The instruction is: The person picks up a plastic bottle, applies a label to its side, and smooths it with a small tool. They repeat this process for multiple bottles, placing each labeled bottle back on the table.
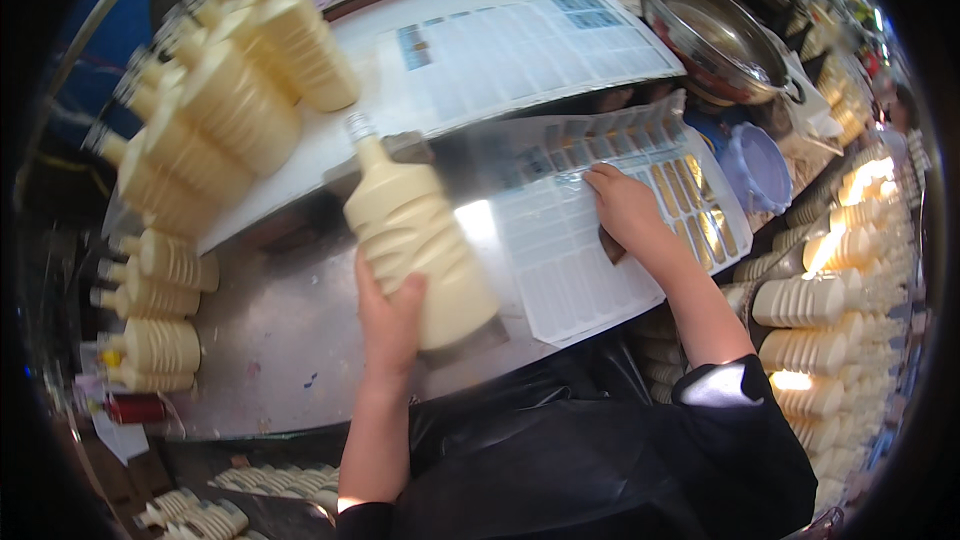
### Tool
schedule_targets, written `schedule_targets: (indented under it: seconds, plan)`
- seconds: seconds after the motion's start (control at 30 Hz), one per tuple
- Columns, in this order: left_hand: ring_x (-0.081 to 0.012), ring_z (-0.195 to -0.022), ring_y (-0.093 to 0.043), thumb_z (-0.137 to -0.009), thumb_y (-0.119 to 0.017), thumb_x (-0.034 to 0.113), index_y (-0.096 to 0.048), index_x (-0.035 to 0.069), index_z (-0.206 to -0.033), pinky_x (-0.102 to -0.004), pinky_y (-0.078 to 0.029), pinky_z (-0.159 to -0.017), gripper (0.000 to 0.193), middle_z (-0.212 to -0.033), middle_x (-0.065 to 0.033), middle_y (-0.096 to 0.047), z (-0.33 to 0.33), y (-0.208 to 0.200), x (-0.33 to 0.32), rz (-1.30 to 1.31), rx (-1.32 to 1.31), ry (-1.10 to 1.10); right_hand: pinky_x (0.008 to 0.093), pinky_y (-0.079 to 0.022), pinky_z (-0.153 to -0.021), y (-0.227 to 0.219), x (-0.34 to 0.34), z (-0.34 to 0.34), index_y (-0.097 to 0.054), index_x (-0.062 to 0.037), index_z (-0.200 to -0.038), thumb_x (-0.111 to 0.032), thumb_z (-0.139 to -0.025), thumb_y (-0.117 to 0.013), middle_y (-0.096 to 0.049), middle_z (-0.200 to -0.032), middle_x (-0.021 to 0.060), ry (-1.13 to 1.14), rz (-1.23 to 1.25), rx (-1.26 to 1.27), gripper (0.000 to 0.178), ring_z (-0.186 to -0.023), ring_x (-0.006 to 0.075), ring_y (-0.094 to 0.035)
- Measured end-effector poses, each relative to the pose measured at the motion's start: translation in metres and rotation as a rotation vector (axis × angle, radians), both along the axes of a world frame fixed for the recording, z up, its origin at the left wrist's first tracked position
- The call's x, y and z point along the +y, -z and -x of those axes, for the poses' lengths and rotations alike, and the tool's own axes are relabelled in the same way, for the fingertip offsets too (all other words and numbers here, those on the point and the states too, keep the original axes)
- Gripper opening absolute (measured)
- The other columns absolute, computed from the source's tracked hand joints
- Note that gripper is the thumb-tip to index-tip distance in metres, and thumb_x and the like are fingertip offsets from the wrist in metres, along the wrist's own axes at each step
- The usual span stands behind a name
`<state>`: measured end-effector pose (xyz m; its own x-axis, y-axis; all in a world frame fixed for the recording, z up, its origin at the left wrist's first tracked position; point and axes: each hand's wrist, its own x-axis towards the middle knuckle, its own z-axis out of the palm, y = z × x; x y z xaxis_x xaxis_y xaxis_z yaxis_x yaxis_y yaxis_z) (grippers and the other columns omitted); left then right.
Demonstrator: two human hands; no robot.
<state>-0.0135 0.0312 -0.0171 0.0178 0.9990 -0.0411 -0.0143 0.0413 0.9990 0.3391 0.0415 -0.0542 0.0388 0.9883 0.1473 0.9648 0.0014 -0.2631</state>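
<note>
My left hand point(388, 315) is wrapped round the lower side of a cream plastic bottle point(425, 240) with wavy ribs and a clear threaded neck. The bottle leans over a metal worktop point(270, 340), its neck pointing away from me. On a label sheet point(560, 290) to the right, my right hand point(630, 208) is closed, fingertips pinched together at the sheet's surface. A small dark brown piece point(612, 246) shows beneath its palm; what the fingertips hold is too blurred to make out. Gold labels point(690, 200) fill the sheet's right part, while its near left part is bare backing.
Cream bottles point(235, 90) stand grouped on the raised white shelf point(370, 30), beside another label sheet point(530, 55). More bottles point(160, 350) line the left edge and fill the right side point(810, 300). A metal pan point(715, 35) and a lilac bucket point(755, 168) sit at right.
</note>
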Motion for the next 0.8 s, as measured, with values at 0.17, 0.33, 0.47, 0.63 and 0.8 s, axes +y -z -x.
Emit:
schedule_targets:
  seconds: [0.17,0.33,0.47,0.63,0.8]
  plan:
    - [-0.0268,-0.124,-0.057,-0.091,-0.067,0.011,-0.034,0.000,-0.154,-0.0399,-0.046,-0.107,0.071,-0.138,-0.0187,-0.057,-0.001,0.002,0.001,-0.016,-0.071,0.031,0.0475,-0.058,-0.081,-0.018,-0.051,0.040,-0.056,0.0022,-0.133,-0.004,-0.089,-0.057,-0.059,-0.128,0.0216,0.069,0.236,-0.127,0.044,-0.097,0.0398,-0.069]
    - [-0.0272,-0.125,-0.058,-0.093,-0.068,0.014,-0.036,-0.001,-0.154,-0.0393,-0.046,-0.107,0.071,-0.138,-0.0192,-0.057,-0.003,-0.015,0.001,0.036,0.070,-0.009,0.0482,-0.058,-0.076,-0.028,-0.103,0.048,-0.053,-0.0031,-0.139,-0.002,-0.088,-0.057,-0.057,-0.122,0.0203,0.000,0.298,-0.087,0.051,-0.091,0.0395,-0.069]
    - [-0.0272,-0.127,-0.057,-0.093,-0.070,0.017,-0.033,-0.003,-0.156,-0.0379,-0.044,-0.109,0.075,-0.140,-0.0197,-0.056,0.002,-0.012,0.002,-0.003,0.106,-0.023,0.0477,-0.057,-0.073,-0.025,-0.121,0.033,-0.053,-0.0107,-0.142,-0.003,-0.086,-0.059,-0.057,-0.115,0.0181,0.005,0.262,-0.070,0.056,-0.088,0.0388,-0.068]
    - [-0.0265,-0.129,-0.055,-0.095,-0.070,0.021,-0.029,-0.006,-0.156,-0.0372,-0.042,-0.111,0.079,-0.143,-0.0206,-0.054,0.003,-0.010,0.003,-0.025,0.113,0.010,0.0462,-0.056,-0.073,-0.036,-0.158,0.046,-0.060,-0.0127,-0.136,-0.003,-0.081,-0.068,-0.057,-0.109,0.0163,0.080,0.310,-0.077,0.056,-0.085,0.0382,-0.066]
    - [-0.0261,-0.130,-0.053,-0.096,-0.070,0.023,-0.028,-0.005,-0.158,-0.0372,-0.041,-0.112,0.079,-0.144,-0.0196,-0.053,0.004,-0.012,0.001,-0.037,0.048,0.043,0.0376,-0.052,-0.065,-0.011,-0.193,0.028,-0.071,-0.0060,-0.108,-0.020,-0.093,-0.071,-0.065,-0.090,0.0129,0.328,0.003,0.380,0.021,-0.075,0.0273,-0.065]
